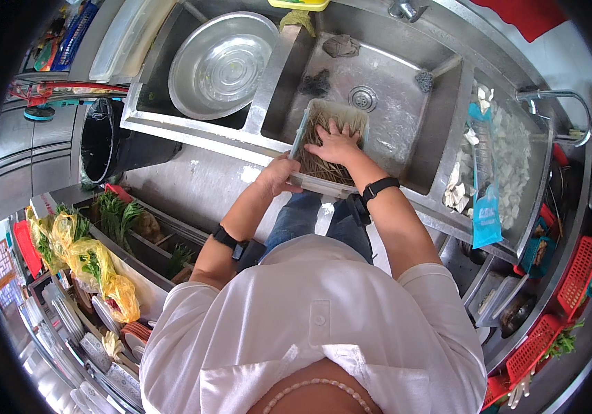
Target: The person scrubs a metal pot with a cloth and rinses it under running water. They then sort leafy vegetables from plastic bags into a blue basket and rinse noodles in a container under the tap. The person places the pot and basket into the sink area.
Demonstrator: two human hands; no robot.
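A translucent plastic container [301, 135] rests at the front edge of the middle sink basin [396, 139], its near end over the rim. Thin brown strands [333, 169], perhaps dried noodles or stalks, fill it. My left hand [279, 175] grips the container's near left corner. Spread flat, with fingers apart, my right hand [334, 144] lies on top of the strands. What is under that palm is hidden. Beyond the container sits the drain strainer [362, 98].
A large metal basin [226, 64] occupies the left sink. Dark rags [341, 46] and a steel-wool scrubber [423, 81] lie in the middle one. On the right, a blue bag [486, 222] lies over ice-like pieces [513, 176]. A black bin [102, 139] stands left.
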